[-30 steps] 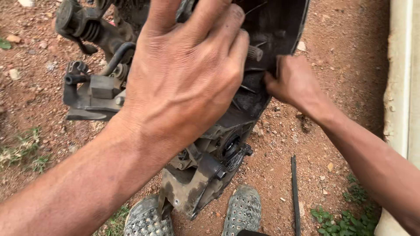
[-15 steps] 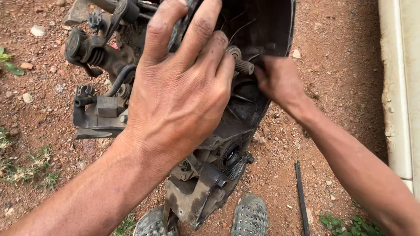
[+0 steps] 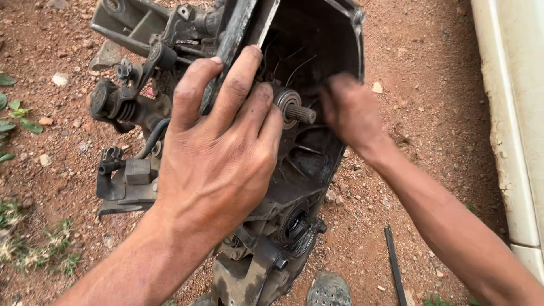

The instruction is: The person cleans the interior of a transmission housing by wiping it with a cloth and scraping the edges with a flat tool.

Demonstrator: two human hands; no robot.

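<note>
A dirty black engine casing (image 3: 309, 170) lies on red dirt, its open side up, with a splined metal shaft (image 3: 297, 112) sticking out of a round hub inside it. My left hand (image 3: 218, 153) lies flat on the casing's left edge, fingers spread and fingertips resting by the hub. My right hand (image 3: 350, 110), blurred, is at the casing's right rim just right of the shaft; I cannot tell if it grips anything.
Greasy engine parts and brackets (image 3: 127, 107) join the casing on the left. A thin black rod (image 3: 394, 263) lies on the dirt at lower right. A white panel (image 3: 513, 113) runs along the right edge. Two grey perforated shoes (image 3: 328, 290) show at the bottom. Weeds (image 3: 14, 110) at left.
My left hand has slid down and left, uncovering the hub and splined shaft. My right hand has stayed at the right rim, moving fast.
</note>
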